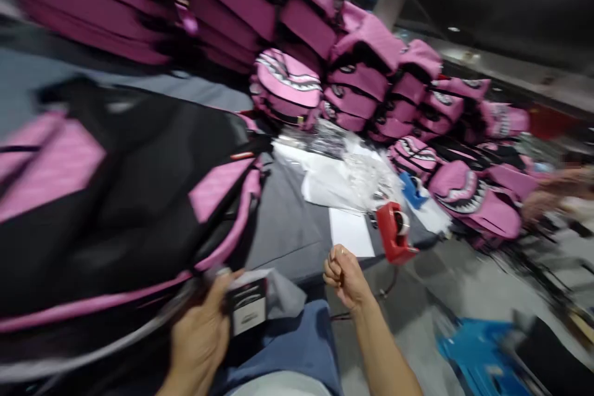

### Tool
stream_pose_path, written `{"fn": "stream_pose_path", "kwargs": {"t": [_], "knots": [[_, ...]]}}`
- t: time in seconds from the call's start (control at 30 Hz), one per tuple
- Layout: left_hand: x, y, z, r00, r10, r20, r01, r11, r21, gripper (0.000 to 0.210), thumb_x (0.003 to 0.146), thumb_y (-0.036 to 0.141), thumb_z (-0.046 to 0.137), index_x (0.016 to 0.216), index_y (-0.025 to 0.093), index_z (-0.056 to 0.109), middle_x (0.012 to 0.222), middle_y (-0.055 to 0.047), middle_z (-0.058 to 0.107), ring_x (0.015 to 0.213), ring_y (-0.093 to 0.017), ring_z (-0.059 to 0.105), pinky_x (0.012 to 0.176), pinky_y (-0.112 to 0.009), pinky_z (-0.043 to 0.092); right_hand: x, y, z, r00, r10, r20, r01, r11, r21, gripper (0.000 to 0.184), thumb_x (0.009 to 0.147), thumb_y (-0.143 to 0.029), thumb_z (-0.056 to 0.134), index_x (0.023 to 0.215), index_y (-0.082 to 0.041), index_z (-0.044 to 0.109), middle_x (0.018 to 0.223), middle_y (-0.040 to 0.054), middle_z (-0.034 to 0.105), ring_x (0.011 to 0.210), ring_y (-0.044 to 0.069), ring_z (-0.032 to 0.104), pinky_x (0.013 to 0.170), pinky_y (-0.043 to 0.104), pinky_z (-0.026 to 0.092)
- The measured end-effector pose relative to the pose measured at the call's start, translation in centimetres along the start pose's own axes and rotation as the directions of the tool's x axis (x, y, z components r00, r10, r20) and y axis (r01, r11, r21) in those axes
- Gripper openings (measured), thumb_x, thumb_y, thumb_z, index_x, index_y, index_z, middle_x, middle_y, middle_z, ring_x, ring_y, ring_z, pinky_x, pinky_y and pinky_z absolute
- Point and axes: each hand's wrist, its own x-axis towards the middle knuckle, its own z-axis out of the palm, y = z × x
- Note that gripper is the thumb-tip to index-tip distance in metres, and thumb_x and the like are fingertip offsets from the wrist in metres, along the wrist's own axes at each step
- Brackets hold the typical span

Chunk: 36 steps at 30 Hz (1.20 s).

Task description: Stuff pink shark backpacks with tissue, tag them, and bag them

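The left hand (199, 337) is clamped on a black-and-white tag (249, 312) at the lower edge of a pink-and-black backpack (120, 198), which lies over the near left edge of the tabletop (288, 229). The right hand (344, 275) is closed in a fist just off the near edge, whether around anything cannot be told. A red tape dispenser (394, 232) stands at the near right corner beside white sheets (351, 232), with stacked pink backpacks (362, 68) along the far edge.

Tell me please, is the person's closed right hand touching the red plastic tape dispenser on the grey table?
Apart: the head view shows grey table between the right hand and the red tape dispenser.
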Motion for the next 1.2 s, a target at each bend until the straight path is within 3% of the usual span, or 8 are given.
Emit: {"fn": "stream_pose_path", "kwargs": {"t": [0.1,0.23,0.4,0.53,0.63,0.8,1.07,1.2], "knots": [[-0.1,0.1,0.8,0.999,0.036,0.027,-0.032,0.992,-0.124,0.050,0.046,0.042,0.095,0.079,0.013,0.071,0.073,-0.003,0.074,0.065,-0.019,0.069,0.066,-0.032,0.060,0.9,-1.1,6.7,0.921,-0.030,0.387,0.106,0.979,-0.177,0.046,0.082,-0.061,0.072,0.074,-0.021,0.049,0.054,-0.0098,0.036,0.048,0.007,0.026,0.048,0.021,0.024],[0.2,0.3,1.2,0.980,0.194,0.033,-0.185,0.967,-0.177,0.051,0.050,0.043,0.095,0.087,0.017,0.071,0.085,-0.002,0.075,0.076,-0.017,0.069,0.076,-0.029,0.057,3.2,-2.2,12.2,0.741,-0.141,0.656,0.517,0.743,-0.425,0.037,0.091,-0.051,0.063,0.074,-0.020,0.058,0.064,-0.0040,0.051,0.058,0.010,0.042,0.058,0.024,0.033],[0.7,-0.3,0.7,0.962,0.261,0.085,-0.244,0.954,-0.173,0.050,0.053,0.046,0.093,0.089,0.018,0.073,0.093,-0.006,0.076,0.091,-0.024,0.070,0.092,-0.036,0.053,5.3,-0.8,14.1,0.604,-0.237,0.761,0.781,0.367,-0.505,0.027,0.099,-0.038,0.053,0.080,-0.022,0.063,0.072,0.0015,0.062,0.068,0.015,0.054,0.066,0.025,0.037],[1.0,-0.6,0.4,0.954,0.287,0.088,-0.269,0.947,-0.177,0.050,0.057,0.045,0.092,0.096,0.019,0.073,0.103,-0.006,0.076,0.100,-0.024,0.069,0.103,-0.038,0.048,5.8,0.1,14.0,0.581,-0.250,0.774,0.813,0.156,-0.560,0.015,0.096,-0.025,0.058,0.084,-0.022,0.066,0.075,0.0025,0.067,0.072,0.016,0.058,0.066,0.025,0.038],[0.9,-0.5,0.2,0.958,0.266,0.108,-0.242,0.952,-0.189,0.054,0.058,0.044,0.092,0.103,0.019,0.073,0.109,-0.007,0.075,0.107,-0.026,0.067,0.108,-0.039,0.045,5.9,0.2,14.2,0.583,-0.232,0.779,0.809,0.069,-0.584,0.011,0.092,-0.021,0.063,0.082,-0.021,0.066,0.076,0.0026,0.069,0.073,0.016,0.059,0.065,0.024,0.037],[1.0,-0.7,0.0,0.973,0.217,0.074,-0.195,0.954,-0.225,0.053,0.065,0.048,0.087,0.107,0.021,0.073,0.118,-0.007,0.074,0.119,-0.026,0.064,0.111,-0.039,0.043,5.6,-0.5,14.3,0.637,-0.192,0.746,0.770,0.132,-0.624,0.010,0.092,-0.021,0.063,0.082,-0.022,0.064,0.079,0.0031,0.070,0.074,0.016,0.059,0.067,0.024,0.038],[1.4,-0.9,0.1,0.992,0.128,-0.009,-0.126,0.953,-0.276,0.053,0.057,0.045,0.092,0.100,0.020,0.075,0.113,-0.007,0.076,0.119,-0.030,0.065,0.112,-0.047,0.043,5.5,0.4,14.0,0.753,-0.053,0.656,0.536,0.628,-0.564,0.013,0.091,-0.024,0.050,0.082,-0.020,0.059,0.070,-0.0011,0.063,0.060,0.013,0.056,0.062,0.023,0.043],[1.3,-0.7,0.2,0.988,0.150,-0.036,-0.154,0.956,-0.248,0.049,0.055,0.044,0.092,0.095,0.022,0.076,0.108,-0.006,0.077,0.116,-0.027,0.066,0.112,-0.043,0.043,5.7,2.0,14.7,0.785,0.010,0.619,0.435,0.704,-0.562,0.013,0.083,-0.019,0.051,0.085,-0.018,0.064,0.067,-0.0020,0.063,0.058,0.012,0.055,0.059,0.022,0.043]]}}
